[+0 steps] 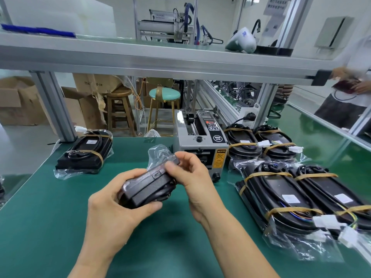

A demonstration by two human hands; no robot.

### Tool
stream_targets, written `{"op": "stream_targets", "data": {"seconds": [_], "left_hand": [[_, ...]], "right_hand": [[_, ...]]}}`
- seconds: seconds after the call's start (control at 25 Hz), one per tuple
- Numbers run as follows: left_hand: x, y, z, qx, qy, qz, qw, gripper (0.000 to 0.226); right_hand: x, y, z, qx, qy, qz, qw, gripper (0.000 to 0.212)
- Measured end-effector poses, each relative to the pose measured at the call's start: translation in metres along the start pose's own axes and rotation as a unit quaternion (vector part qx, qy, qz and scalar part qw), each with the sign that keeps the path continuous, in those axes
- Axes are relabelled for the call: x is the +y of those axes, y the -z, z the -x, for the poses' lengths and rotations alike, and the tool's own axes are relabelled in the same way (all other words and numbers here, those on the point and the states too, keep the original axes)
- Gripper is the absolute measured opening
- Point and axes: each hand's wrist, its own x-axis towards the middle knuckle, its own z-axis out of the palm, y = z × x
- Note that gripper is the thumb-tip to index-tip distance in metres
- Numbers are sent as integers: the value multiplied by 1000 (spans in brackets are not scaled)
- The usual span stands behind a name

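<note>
A black boxy device in a clear plastic bag is held above the green mat at the middle of the view. My left hand grips its near end from below, thumb along the side. My right hand pinches the far end of the bag with thumb and fingers. Loose bag plastic sticks up beyond my right fingers.
A grey tape dispenser machine stands just behind my hands. Bagged black units bound with tan bands lie at the left and in several at the right. An aluminium shelf runs overhead. A person stands at the far right.
</note>
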Motion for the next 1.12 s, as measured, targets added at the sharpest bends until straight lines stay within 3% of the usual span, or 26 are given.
{"op": "stream_targets", "data": {"seconds": [0.04,0.12,0.2,0.24,0.32,0.36,0.44,0.56,0.64,0.84,0.96,1.04,1.12], "left_hand": [[-2,4,-2,5,2,33,999,75],[-11,12,-5,20,24,163,986,76],[-19,16,-6,13,49,307,950,67],[-23,16,-5,0,67,357,932,60],[-32,15,-3,-33,115,396,910,58],[-34,16,-2,-56,139,383,912,62],[-36,27,-4,-79,137,266,951,77],[-29,42,-13,-120,40,57,990,98],[-25,37,-16,-183,26,59,981,90],[-39,30,-4,-210,100,141,962,71],[-52,30,2,-165,123,138,969,64],[-57,24,6,-126,114,134,976,57],[-58,18,11,-110,100,125,981,54]], "right_hand": [[2,7,1,-10,2,4,1000,37],[3,27,4,-79,10,71,994,67],[0,40,8,-155,36,257,953,98],[-2,42,9,-167,54,327,929,102],[-5,43,8,-165,77,342,922,85],[-7,42,8,-157,83,333,926,75],[-10,46,8,-123,102,358,920,64],[-15,47,2,-113,162,494,847,60],[-12,40,-2,-145,163,526,822,58],[4,37,-8,-171,148,508,831,59],[20,39,-4,-156,158,516,827,68],[32,48,2,-66,166,470,865,74],[36,65,3,114,136,355,918,56]]}}
